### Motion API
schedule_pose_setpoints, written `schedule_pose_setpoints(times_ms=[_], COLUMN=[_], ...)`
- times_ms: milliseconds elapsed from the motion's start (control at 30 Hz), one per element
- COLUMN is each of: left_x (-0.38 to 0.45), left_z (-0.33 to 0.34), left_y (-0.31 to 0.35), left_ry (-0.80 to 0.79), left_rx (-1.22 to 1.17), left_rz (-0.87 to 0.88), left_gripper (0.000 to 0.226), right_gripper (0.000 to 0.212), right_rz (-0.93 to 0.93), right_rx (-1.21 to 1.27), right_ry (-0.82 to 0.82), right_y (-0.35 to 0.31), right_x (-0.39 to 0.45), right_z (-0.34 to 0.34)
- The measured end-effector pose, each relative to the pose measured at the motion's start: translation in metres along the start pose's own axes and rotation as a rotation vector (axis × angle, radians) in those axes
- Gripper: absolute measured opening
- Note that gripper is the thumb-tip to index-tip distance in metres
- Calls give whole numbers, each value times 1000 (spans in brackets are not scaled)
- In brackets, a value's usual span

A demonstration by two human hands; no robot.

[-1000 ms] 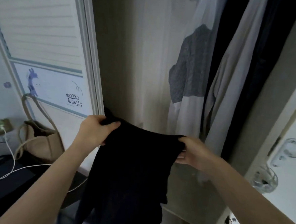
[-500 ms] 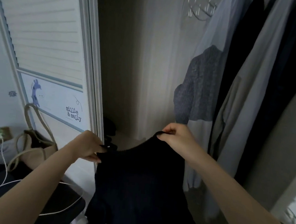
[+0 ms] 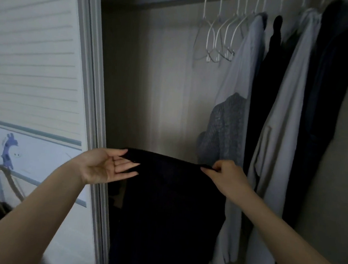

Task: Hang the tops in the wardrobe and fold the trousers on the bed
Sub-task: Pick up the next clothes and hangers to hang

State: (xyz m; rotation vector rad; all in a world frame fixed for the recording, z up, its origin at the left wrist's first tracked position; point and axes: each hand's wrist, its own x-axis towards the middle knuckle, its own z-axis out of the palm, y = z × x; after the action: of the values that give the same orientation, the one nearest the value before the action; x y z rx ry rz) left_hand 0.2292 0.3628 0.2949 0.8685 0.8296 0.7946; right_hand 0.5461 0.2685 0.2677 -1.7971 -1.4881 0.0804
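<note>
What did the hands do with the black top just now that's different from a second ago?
The left hand opened: its fingers now lie straight along the black top instead of gripping its edge. The right hand shifted its pinch along the top edge. The view tilted up, so the empty hangers on the rail now show. The top is still held up before the wardrobe, not yet hung.

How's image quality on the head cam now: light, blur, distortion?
Head view: dim, flat light; the black top is an almost detail-less dark mass. The wardrobe door is the brightest area, without glare. Wide-angle bowing bends the door frame. Empty hangers look slightly soft; left hand and right hand read fairly clearly.
</note>
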Motion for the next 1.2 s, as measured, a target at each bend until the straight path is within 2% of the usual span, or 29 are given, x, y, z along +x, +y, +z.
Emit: schedule_pose_setpoints(times_ms=[67,167,300,400,467,567,667,767,833,967,1100,1167,1200], left_x=[9,15,19,21,22,23,28,36,44,59,74,80,83], left_z=[4,11,25,43,58,79,94,107,115,124,129,130,130], left_y=[23,51,86,106,117,126,130,130,131,137,142,144,144], left_ry=[-6,-14,-59,-92,-128,-157,-82,43,113,170,277,301,306], left_rx=[27,172,341,426,489,624,752,821,838,831,880,911,928], left_rz=[13,8,-1,34,79,140,238,419,537,710,822,847,851], left_gripper=[17,18,20,28,35,43,45,33,32,30,34,37,38], right_gripper=[46,40,23,21,17,19,19,27,26,24,38,37,31], right_rz=[-16,6,149,119,52,-47,-111,-177,-183,-113,13,81,53], right_rx=[-110,-239,28,47,93,224,337,205,84,17,108,136,89], right_ry=[-3,-126,-422,-466,-330,9,285,547,671,646,534,464,462], right_y=[-7,-15,-44,-78,-103,-137,-162,-180,-186,-194,-192,-187,-183], right_x=[10,20,24,31,46,77,114,145,164,202,230,236,235], right_z=[-10,-21,-49,-77,-94,-119,-142,-161,-170,-176,-185,-187,-189])
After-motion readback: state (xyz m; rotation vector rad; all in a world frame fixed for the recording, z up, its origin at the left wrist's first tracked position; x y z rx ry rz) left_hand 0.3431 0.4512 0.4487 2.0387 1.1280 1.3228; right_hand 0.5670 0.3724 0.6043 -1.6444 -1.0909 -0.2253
